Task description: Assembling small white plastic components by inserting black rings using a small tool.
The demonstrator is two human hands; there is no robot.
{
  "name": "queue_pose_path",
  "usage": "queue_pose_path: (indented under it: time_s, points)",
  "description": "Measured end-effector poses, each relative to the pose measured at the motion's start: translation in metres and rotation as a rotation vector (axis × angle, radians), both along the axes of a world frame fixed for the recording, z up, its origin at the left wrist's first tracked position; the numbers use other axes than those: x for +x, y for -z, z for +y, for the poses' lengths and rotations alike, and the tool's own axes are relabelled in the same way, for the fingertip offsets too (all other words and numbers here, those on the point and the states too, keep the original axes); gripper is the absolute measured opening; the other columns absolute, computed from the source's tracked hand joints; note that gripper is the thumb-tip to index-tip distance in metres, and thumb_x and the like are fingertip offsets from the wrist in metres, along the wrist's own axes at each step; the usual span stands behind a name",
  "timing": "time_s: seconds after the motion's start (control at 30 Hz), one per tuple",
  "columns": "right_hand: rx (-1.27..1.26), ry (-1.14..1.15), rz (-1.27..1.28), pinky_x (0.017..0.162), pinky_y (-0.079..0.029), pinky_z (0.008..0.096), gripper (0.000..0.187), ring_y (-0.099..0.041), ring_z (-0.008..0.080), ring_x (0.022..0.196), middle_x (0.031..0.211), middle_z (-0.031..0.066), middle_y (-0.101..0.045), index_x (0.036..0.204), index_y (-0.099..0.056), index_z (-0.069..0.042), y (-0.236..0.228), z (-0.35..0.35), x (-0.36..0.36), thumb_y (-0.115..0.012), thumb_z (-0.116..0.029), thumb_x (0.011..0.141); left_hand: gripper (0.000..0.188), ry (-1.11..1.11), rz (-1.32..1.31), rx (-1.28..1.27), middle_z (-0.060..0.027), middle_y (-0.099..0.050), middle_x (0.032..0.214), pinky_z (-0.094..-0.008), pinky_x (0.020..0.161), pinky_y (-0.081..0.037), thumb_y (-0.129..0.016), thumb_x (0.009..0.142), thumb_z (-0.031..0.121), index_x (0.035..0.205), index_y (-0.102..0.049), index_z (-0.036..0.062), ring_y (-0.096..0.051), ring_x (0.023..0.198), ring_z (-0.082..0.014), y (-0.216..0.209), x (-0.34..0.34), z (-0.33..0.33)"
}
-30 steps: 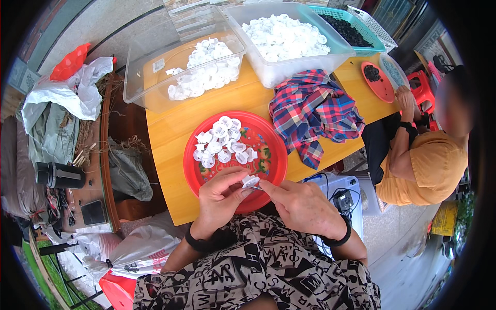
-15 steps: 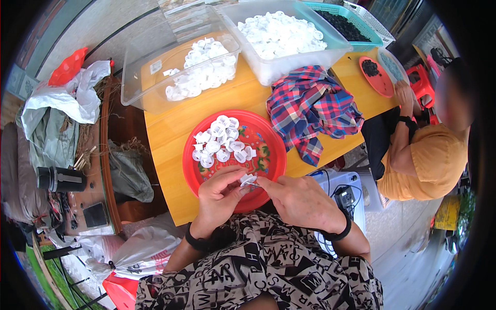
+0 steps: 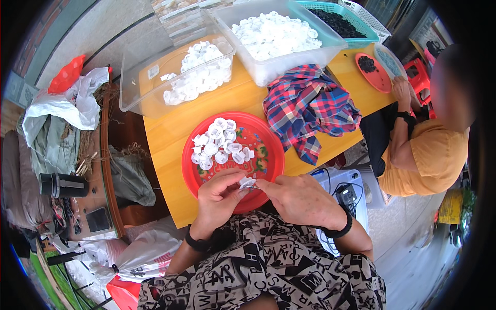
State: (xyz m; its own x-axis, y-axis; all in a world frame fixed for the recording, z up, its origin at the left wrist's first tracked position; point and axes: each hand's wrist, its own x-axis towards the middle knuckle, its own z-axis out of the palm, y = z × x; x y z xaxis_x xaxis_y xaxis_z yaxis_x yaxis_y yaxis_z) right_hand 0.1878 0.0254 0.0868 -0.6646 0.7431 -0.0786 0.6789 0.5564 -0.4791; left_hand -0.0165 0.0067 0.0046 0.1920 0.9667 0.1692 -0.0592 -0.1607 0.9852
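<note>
My left hand (image 3: 219, 195) pinches a small white plastic part (image 3: 246, 182) between thumb and fingers, over the near edge of a round red tray (image 3: 268, 181). My right hand (image 3: 307, 204) is closed, its index finger and thumb right against that part. A thin shiny sliver, perhaps a tool's tip, shows between the right fingers and the part. Its kind is too small to tell. On the tray's left and far side lies a loose pile of similar round white plastic parts (image 3: 219, 142).
Behind the tray stand a clear bin (image 3: 135, 98) and a fuller translucent bin (image 3: 279, 70), both holding white parts. A plaid cloth (image 3: 312, 106) lies to the tray's right. At the right sits another person (image 3: 423, 160), beside a red plate (image 3: 380, 80) of black pieces.
The view has shifted slightly. Both hands keep the same grip on the white part, which appears tilted a little differently.
</note>
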Motion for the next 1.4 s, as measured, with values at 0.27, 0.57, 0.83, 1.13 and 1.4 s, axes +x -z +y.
queue_pose_path:
  time_s: [0.27,0.57,0.83,1.13,1.4]
  points:
    - [-0.06,-0.044,-0.051,0.059,-0.049,0.0412,0.036,-0.062,0.0319,0.069,0.073,0.0143,-0.059,0.108,-0.054,-0.001,-0.002,0.004,0.002,-0.056,-0.008,0.073,0.04,0.041,-0.003,0.009,-0.0167,-0.054,0.115,-0.034,0.086,-0.051,-0.057,0.075,-0.019,0.11,-0.058,-0.0004,-0.057,0.104,-0.0239,0.001,-0.002,0.001]
    - [-0.028,-0.027,-0.064,0.059,-0.049,0.0415,0.045,-0.062,0.032,0.072,0.078,0.014,-0.06,0.111,-0.051,-0.002,0.001,0.004,-0.003,-0.061,-0.007,0.067,0.034,-0.089,-0.033,0.002,-0.0136,-0.056,0.111,-0.0279,0.08,-0.052,-0.061,0.074,-0.016,0.106,-0.059,-0.0026,-0.059,0.097,-0.0182,-0.002,0.007,0.0]
    - [-0.009,-0.007,-0.002,0.059,-0.049,0.0422,0.043,-0.062,0.0328,0.07,0.078,0.0154,-0.061,0.111,-0.053,-0.002,0.006,0.007,-0.005,-0.059,-0.006,0.068,0.033,-0.117,-0.066,0.004,-0.0141,-0.055,0.113,-0.0296,0.082,-0.052,-0.058,0.077,-0.016,0.108,-0.058,-0.0028,-0.059,0.098,-0.0194,0.0,0.008,-0.002]
    - [-0.059,-0.004,0.123,0.059,-0.047,0.0457,0.034,-0.06,0.0357,0.066,0.066,0.0178,-0.059,0.108,-0.056,-0.005,0.021,0.016,-0.005,-0.054,-0.007,0.074,0.034,-0.156,-0.02,0.032,-0.0141,-0.055,0.114,-0.0288,0.081,-0.051,-0.058,0.078,-0.016,0.11,-0.057,-0.0032,-0.059,0.097,-0.0187,0.003,0.007,-0.004]
    - [-0.133,0.019,0.271,0.06,-0.047,0.0451,0.029,-0.06,0.0362,0.068,0.071,0.0191,-0.06,0.108,-0.06,-0.006,0.036,0.021,-0.004,-0.052,-0.01,0.081,0.036,-0.166,0.064,0.059,-0.014,-0.055,0.115,-0.0264,0.076,-0.053,-0.059,0.077,-0.015,0.11,-0.058,-0.001,-0.059,0.096,-0.0173,0.008,0.004,-0.002]
